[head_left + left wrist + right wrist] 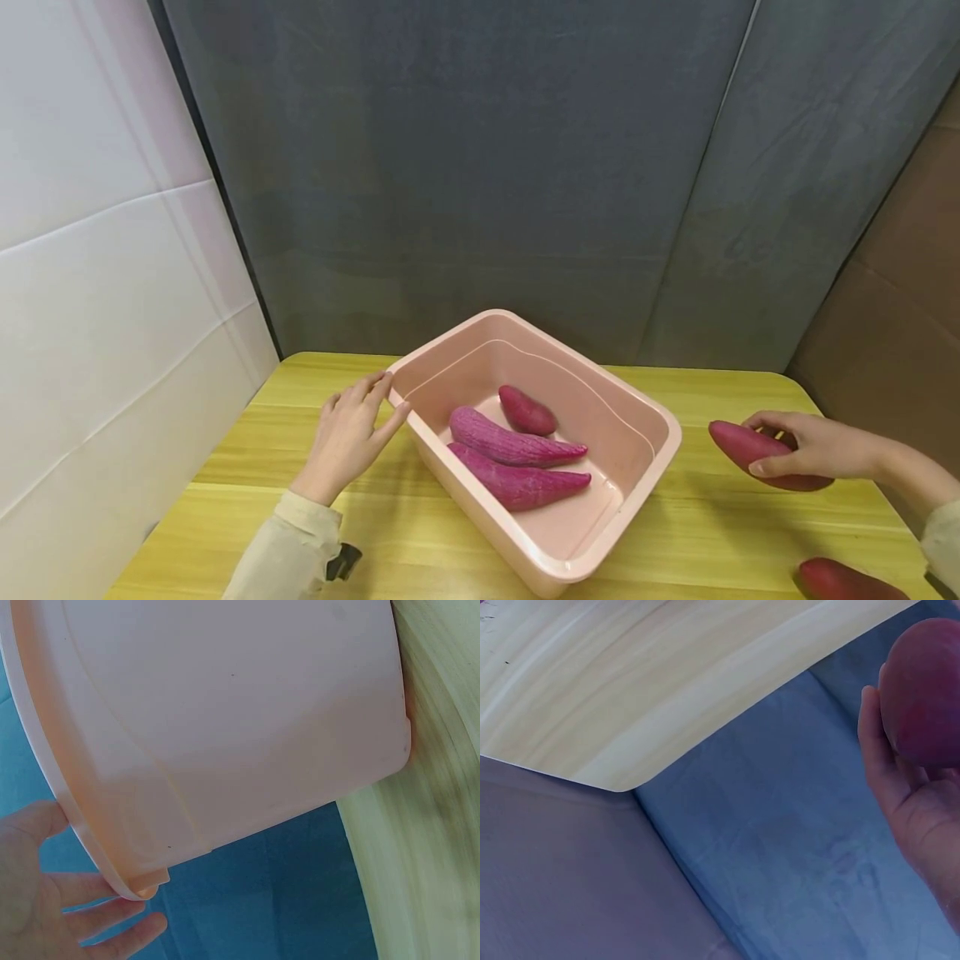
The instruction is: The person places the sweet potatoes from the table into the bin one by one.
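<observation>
A pink plastic tub (637,417) stands in the middle of the yellow wooden table (420,533); three purple sweet potatoes (517,446) lie in it. My left hand (352,433) rests against the tub's left corner with fingers straight, thumb at the rim. In the left wrist view the tub's wall (225,727) fills the frame, my left hand (67,915) below its rim. To the right of the tub, my right hand (813,446) grips a reddish sweet potato (742,446) just above the table. The right wrist view shows that sweet potato (926,690) in my right hand (900,787).
Another reddish sweet potato (847,579) lies at the table's front right corner. A grey fabric backdrop (480,167) stands behind the table, a white panel (97,292) on the left and a brown board (900,317) on the right.
</observation>
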